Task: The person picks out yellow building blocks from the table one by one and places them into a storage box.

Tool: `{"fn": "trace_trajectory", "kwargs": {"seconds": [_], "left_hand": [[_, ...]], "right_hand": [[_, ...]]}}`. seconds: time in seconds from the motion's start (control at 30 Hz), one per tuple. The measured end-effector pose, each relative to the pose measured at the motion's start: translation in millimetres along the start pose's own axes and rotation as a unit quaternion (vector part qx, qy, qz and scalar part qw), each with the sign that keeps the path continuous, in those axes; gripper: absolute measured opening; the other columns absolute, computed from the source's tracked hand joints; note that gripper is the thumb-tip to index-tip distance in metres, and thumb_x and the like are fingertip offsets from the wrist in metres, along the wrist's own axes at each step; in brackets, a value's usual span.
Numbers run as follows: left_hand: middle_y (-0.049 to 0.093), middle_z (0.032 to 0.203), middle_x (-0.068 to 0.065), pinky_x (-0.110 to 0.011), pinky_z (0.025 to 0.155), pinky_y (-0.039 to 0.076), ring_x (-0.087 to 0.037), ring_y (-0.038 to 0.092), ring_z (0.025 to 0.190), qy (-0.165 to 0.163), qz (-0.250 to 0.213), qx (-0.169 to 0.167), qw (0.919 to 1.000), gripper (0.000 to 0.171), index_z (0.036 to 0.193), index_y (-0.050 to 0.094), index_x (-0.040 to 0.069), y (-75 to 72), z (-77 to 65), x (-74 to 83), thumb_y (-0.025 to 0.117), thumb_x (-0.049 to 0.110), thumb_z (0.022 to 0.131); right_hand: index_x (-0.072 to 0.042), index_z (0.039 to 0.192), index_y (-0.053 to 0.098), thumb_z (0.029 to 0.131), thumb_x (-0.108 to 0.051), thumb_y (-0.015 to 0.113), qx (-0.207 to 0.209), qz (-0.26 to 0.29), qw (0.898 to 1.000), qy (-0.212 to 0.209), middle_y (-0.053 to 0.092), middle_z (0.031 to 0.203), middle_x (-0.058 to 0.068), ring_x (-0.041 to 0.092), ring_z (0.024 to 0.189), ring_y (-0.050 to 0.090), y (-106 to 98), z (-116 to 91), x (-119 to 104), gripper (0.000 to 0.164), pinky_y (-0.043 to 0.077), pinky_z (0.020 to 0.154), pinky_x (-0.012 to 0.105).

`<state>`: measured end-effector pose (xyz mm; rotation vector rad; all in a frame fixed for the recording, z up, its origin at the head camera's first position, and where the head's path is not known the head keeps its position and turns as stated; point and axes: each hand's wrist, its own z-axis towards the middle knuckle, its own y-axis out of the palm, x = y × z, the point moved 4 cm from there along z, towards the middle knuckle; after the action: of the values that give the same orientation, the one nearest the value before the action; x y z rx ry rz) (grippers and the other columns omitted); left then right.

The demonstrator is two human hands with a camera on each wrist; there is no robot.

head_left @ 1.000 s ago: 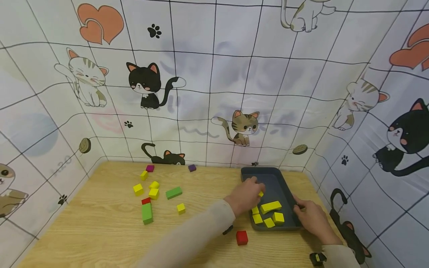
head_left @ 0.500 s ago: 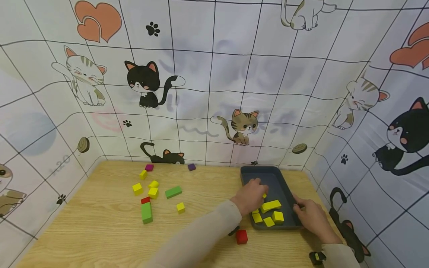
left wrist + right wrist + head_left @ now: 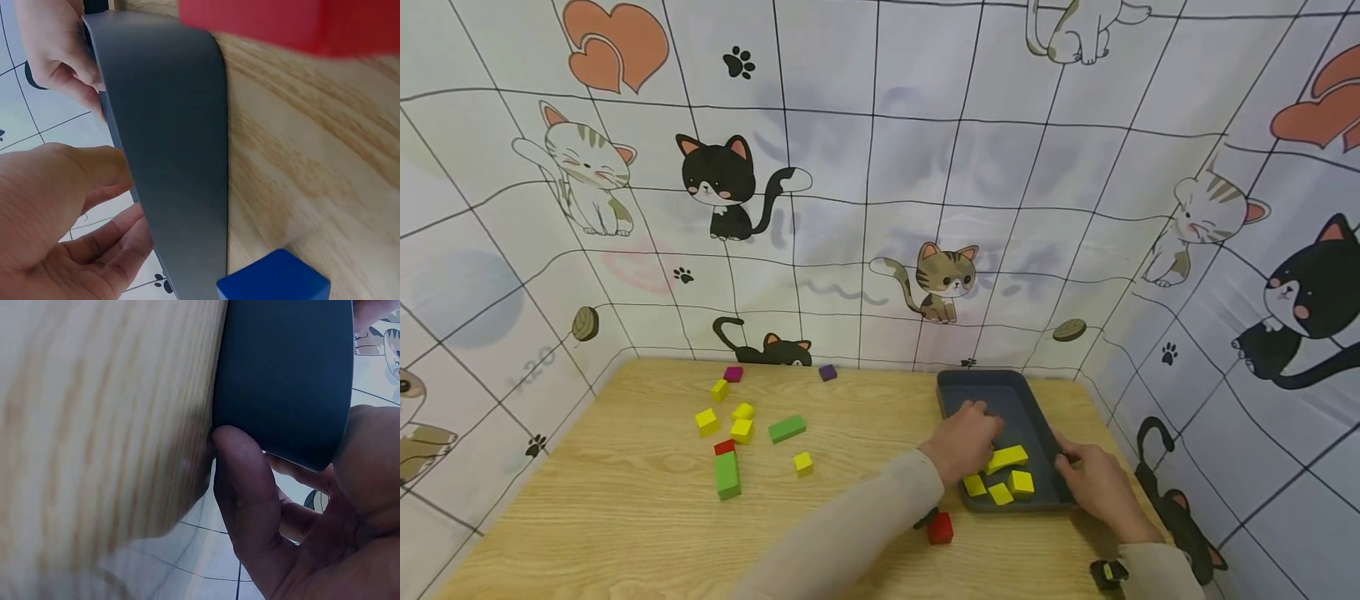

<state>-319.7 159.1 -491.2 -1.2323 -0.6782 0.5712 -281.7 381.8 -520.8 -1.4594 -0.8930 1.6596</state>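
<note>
A dark grey tray (image 3: pixel 951 380) stands at the right of the table with several yellow blocks (image 3: pixel 1020 482) near its front end. My left hand (image 3: pixel 961 442) reaches over the tray's left wall with fingers bent down inside. In the left wrist view its thumb and fingers stand apart, but the tray wall hides the tips, so whether a block is between them cannot be seen. My right hand (image 3: pixel 1101 487) grips the tray's right edge, the thumb low against the wall in the right wrist view. A red block (image 3: pixel 940 528) lies just before the tray.
At left on the wooden table (image 3: pixel 625 500) lie several yellow blocks (image 3: pixel 742 431), two green blocks (image 3: pixel 727 475), a red one (image 3: pixel 725 447), a magenta one (image 3: pixel 733 374) and a purple one (image 3: pixel 827 372). A blue block (image 3: pixel 275 280) sits beside the tray. Cat-print cloth (image 3: pixel 820 167) encloses the table.
My left hand has shifted slightly right and deeper into the tray. The yellow block seen at its fingertips before is now hidden. The right hand keeps its hold on the tray.
</note>
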Motion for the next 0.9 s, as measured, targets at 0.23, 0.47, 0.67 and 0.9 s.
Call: {"fn": "trace_trajectory", "kwargs": {"seconds": [0.23, 0.47, 0.67, 0.9], "left_hand": [[0.059, 0.109, 0.006, -0.018, 0.083, 0.049, -0.012, 0.052, 0.097, -0.004, -0.016, -0.001, 0.9999, 0.03, 0.123, 0.07, 0.023, -9.5, -8.8, -9.1, 0.071, 0.018, 0.093], [0.059, 0.107, 0.005, -0.017, 0.08, 0.05, -0.01, 0.054, 0.094, -0.006, 0.004, 0.023, 0.9997, 0.027, 0.121, 0.071, 0.023, -21.7, -23.6, -29.2, 0.071, 0.023, 0.094], [0.059, 0.108, 0.002, -0.018, 0.069, 0.05, -0.01, 0.054, 0.09, -0.033, 0.006, 0.032, 0.9989, 0.027, 0.121, 0.07, 0.022, -39.3, -41.8, -52.2, 0.07, 0.024, 0.094], [0.059, 0.108, -0.001, -0.023, 0.065, 0.051, -0.014, 0.055, 0.087, -0.059, 0.008, 0.047, 0.9971, 0.026, 0.119, 0.069, 0.02, -56.5, -76.6, -88.5, 0.07, 0.026, 0.094]], "right_hand": [[-0.007, 0.145, 0.051, 0.1, -0.017, 0.058, -0.002, -0.005, 1.0, 0.0, 0.065, 0.122, 0.026, 0.017, 0.043, 0.038, 1, -1, 0, 0.047, 0.035, 0.042, 0.034], [-0.006, 0.145, 0.05, 0.1, -0.017, 0.058, -0.003, -0.001, 1.0, -0.007, 0.067, 0.116, 0.025, 0.017, 0.043, 0.037, 0, 0, 0, 0.047, 0.035, 0.04, 0.033], [-0.005, 0.144, 0.051, 0.1, -0.017, 0.058, 0.0, -0.004, 1.0, -0.008, 0.058, 0.13, 0.029, 0.018, 0.045, 0.037, 0, 0, 1, 0.046, 0.035, 0.043, 0.034], [-0.006, 0.144, 0.052, 0.1, -0.017, 0.058, 0.008, 0.001, 1.0, -0.01, 0.063, 0.124, 0.026, 0.017, 0.043, 0.039, 1, 0, 1, 0.046, 0.036, 0.041, 0.034]]}}
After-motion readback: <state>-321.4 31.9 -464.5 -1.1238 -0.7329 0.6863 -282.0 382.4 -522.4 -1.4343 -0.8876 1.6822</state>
